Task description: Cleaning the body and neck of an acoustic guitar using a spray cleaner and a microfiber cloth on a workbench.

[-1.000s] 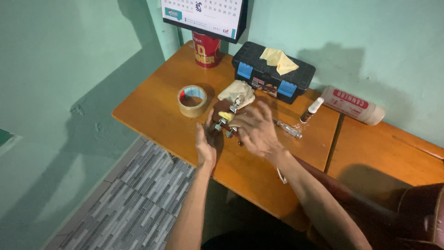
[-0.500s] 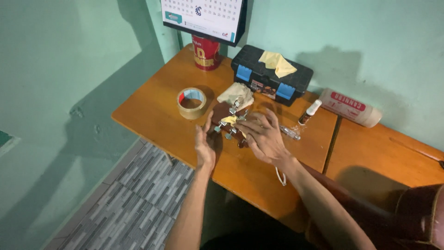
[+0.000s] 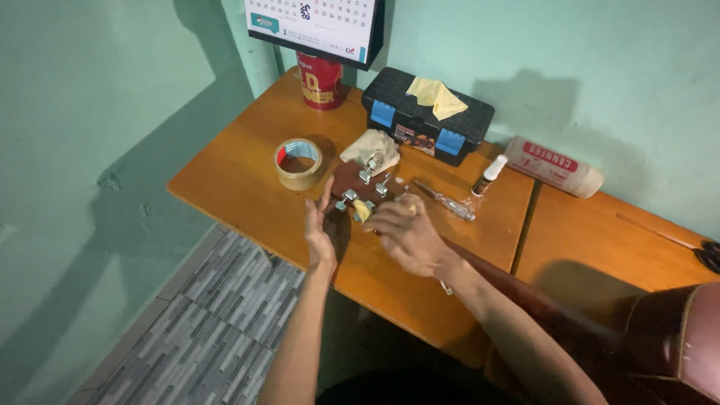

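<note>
Brown wood made up the guitar head [image 3: 358, 189], which lay on the surface near its front edge, between the two hands. It looked hard and stiff, and its small shiny pegs [image 3: 367, 171] looked easy to bend or scratch. The long neck, mostly hidden under the right arm, seemed the safest place to hold. Its long line ran from the guitar body [image 3: 679, 341] at the lower right up toward the tape roll [image 3: 298, 163] near the back left corner. The left hand [image 3: 321, 231] stood open beside it, fingers straight. The right hand [image 3: 406, 234] curled loosely over a yellow cloth [image 3: 362, 211].
</note>
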